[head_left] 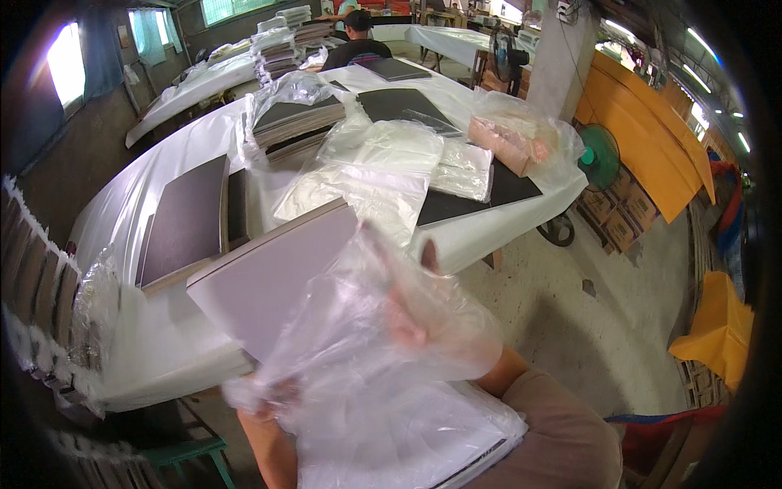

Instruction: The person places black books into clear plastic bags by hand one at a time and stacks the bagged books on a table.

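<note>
I hold a clear plastic bag (366,359) up in front of me, blurred by motion. My right hand (405,319) shows through the film, gripping the bag's upper part with one finger sticking up. My left hand (265,405) clutches the bag's lower left edge, right at the near corner of a pale flat board (269,277). The board lies tilted between the table edge and me, with its near end at the bag's mouth. Whether the board is inside the bag, I cannot tell. A bagged white board (423,444) rests on my lap.
A long table under a white cover (163,342) carries dark boards (187,220), a pile of clear bags (366,171) and a bag of pink pieces (509,143). A green fan (600,155) and cardboard boxes (619,220) stand right. A person (358,41) works far off.
</note>
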Demonstrator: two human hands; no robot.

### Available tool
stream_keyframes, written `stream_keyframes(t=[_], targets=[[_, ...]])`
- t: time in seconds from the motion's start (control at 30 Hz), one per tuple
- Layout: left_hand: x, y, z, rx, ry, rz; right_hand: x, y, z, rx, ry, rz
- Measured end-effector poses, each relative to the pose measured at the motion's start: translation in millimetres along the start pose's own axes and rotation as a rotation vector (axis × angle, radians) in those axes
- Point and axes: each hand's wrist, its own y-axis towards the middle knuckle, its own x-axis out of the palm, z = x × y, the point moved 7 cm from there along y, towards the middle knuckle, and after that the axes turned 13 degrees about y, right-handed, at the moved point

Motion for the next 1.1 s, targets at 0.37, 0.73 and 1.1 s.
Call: stream_keyframes(t=[0.37, 0.73, 1.1], targets=[[-46, -34, 39, -0.083, 0.246, 0.395, -30, -20, -10, 0.349, -0.296, 0.179], [-14, 48, 121, 0.236, 1.394, 0.961, 20, 46, -23, -0.585, -1.784, 0.27], [-22, 3, 89, 0.707, 1.378, 0.904, 16, 15, -18, -1.06, -1.848, -0.007]])
